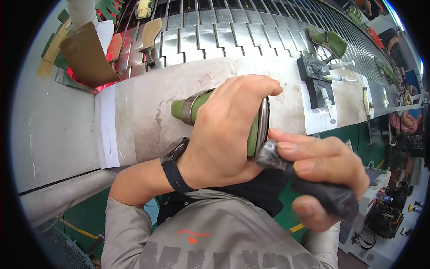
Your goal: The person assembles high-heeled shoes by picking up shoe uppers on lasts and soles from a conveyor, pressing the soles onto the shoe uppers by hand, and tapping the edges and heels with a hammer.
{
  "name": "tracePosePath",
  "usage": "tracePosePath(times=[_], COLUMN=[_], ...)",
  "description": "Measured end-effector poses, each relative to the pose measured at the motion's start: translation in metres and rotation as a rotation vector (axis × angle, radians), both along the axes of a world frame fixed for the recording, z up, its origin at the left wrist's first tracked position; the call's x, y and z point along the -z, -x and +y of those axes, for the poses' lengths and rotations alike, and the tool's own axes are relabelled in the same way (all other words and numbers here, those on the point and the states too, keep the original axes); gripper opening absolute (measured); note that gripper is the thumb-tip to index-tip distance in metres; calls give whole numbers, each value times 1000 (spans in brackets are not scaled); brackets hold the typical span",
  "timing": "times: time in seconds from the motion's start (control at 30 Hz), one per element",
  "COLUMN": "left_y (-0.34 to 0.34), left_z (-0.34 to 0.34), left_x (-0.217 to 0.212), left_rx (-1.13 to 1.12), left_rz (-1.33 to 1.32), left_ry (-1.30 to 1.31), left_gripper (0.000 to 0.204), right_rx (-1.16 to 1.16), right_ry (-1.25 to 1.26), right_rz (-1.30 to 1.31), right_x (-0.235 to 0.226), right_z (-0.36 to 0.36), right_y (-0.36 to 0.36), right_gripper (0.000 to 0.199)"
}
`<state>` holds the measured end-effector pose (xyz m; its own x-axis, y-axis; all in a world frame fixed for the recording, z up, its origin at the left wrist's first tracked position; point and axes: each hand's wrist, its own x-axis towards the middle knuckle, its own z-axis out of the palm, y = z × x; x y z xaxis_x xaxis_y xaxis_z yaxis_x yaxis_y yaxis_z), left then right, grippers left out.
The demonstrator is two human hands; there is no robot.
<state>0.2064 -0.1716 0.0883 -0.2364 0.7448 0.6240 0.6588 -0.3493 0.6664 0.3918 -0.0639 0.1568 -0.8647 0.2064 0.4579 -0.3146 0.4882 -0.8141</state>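
Observation:
My left hand [224, 121] is wrapped over a green shoe last [180, 109] lying on its side above the pale bench, its tapered end to the left. A metallic strap [191, 107] goes round the last, and a dark shiny sole edge [265, 125] runs along its right side. In my right hand [327, 170] is a dark-handled tool [313, 186], gripped between thumb and fingers. Its rounded grey tip [270, 154] meets or nearly meets the lower end of the sole edge. My left palm hides much of the last.
A slatted metal conveyor [215, 38] crosses beyond the bench [148, 98]. It carries a tan heeled sole [151, 36] and a strapped green last [329, 42]. Several syringes [328, 105] lie around a black block [309, 80] at right. A brown board [87, 56] stands at left.

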Motion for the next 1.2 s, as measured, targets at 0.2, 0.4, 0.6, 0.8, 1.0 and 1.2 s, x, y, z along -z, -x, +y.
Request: tracePosePath(times=[0.2,0.4,0.6,0.8,1.0,1.2], left_y=[-11,-28,-29,-20,-24,-22], left_z=[-3,-26,-57,-70,-67,-72], left_x=[8,23,90,130,136,136], left_rx=[-11,-7,-290,-444,-529,-476], left_rz=[8,74,276,576,535,591], left_ry=[-91,-79,-138,154,51,106], left_gripper=[66,69,84,100,67,89], right_rx=[199,354,166,258,229,174], right_ry=[232,427,434,117,16,-147], right_rz=[-59,-256,-268,-197,-87,-10], right_x=[-7,-21,52,128,124,115], right_z=[1,-11,-37,-76,-82,-72], right_y=[6,8,-17,-39,-42,-29], right_gripper=[56,56,31,33,43,46])
